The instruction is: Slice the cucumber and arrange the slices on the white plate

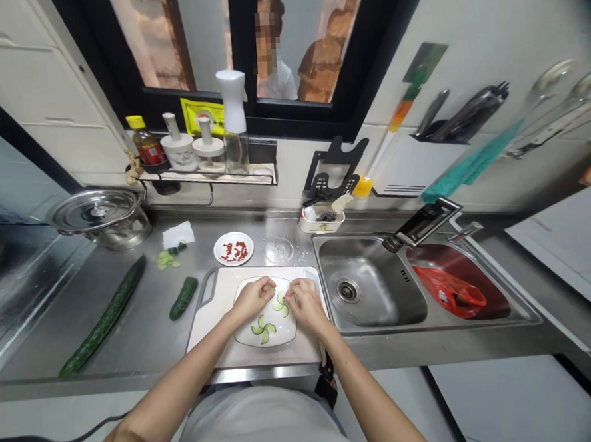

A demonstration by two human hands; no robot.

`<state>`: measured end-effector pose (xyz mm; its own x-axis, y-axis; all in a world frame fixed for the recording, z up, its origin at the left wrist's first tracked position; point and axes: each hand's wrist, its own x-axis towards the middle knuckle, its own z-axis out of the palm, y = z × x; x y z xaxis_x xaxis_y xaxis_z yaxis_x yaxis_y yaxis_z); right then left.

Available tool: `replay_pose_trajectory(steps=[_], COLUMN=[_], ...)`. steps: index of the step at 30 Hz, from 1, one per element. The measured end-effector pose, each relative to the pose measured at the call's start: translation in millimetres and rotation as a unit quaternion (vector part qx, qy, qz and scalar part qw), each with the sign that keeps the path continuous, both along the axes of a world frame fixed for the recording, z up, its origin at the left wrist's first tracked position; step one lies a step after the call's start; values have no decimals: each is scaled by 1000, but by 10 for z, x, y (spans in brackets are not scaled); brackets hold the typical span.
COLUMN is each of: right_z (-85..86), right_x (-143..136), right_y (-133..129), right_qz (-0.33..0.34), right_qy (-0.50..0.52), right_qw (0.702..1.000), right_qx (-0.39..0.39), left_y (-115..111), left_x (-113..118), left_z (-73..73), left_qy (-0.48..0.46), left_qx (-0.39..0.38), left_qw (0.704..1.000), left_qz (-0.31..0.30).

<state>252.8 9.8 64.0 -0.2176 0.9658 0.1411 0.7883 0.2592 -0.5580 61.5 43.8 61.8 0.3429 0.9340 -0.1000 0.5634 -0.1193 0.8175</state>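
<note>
A white square plate (253,339) lies on the cutting board (203,350). My left hand (253,298) is over the plate's far side, its fingertips pinched round small green cucumber slices (271,287). At the plate's right edge, my right hand (307,305) has its fingers curled together, fingertips at a fan of cucumber slices (281,306); what they pinch, if anything, is hidden. Nearer to me on the plate, a pinwheel of cucumber slices (263,329) lies flat. A knife (327,367) has its black handle at the board's right front corner.
Behind the board stands a small plate of chopped red pieces (234,249). Left are a cut cucumber (183,298), a long cucumber (106,316), cucumber scraps (166,259) and a lidded pot (102,219). Right is a double sink (374,283) with a red bag (450,291). A person (277,79) shows in the window.
</note>
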Motion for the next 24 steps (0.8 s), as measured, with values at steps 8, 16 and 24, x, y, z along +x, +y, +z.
replay_pose_trajectory(steps=[8,16,24], right_z=[-211,-284,-286], right_x=[-42,-28,-51], right_y=[-40,-26,-18], right_qz=[-12,-11,0], right_qy=[-68,-82,-99], right_qw=[997,996,995], right_qx=[-18,-27,-21], left_y=[-49,-62,-49], left_x=[177,289,342], left_z=[-52,-62,-132], left_qy=[125,171,178], left_qx=[-17,-30,-32], left_qw=[992,985,983], left_qz=[-13,-17,-19])
